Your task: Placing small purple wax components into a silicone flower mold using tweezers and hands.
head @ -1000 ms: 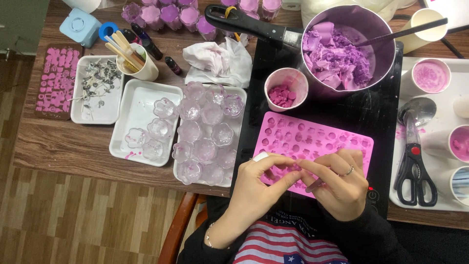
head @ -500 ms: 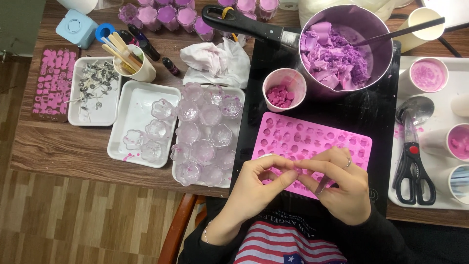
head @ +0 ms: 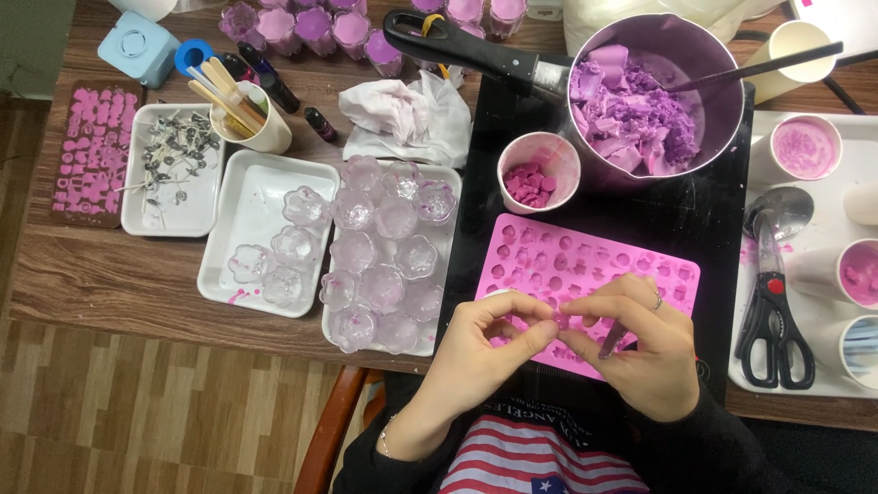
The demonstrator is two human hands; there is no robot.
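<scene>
A pink silicone mould (head: 594, 265) with many small cavities lies on a black mat (head: 713, 220) in front of me. My left hand (head: 489, 352) and my right hand (head: 640, 352) meet over the mould's near edge, fingertips pinched together on it and flexing it. A thin dark stick-like tool shows between my right fingers. Behind the mould stands a paper cup (head: 538, 171) of small pink wax pieces. Further back sits a metal pot (head: 722, 110) with purple wax chunks, a spoon and a black handle.
White trays hold clear flower-shaped glass cups (head: 384, 252) and metal wick tabs (head: 174, 155). A cup of wooden sticks (head: 247, 119), crumpled tissue (head: 407, 114), scissors (head: 773, 316), a metal spoon and pink-filled cups stand around. A pink-filled brown mould (head: 87, 151) lies far left.
Both hands stay pinched on the mould's near edge; the fingers have shifted slightly and the view has drifted a little.
</scene>
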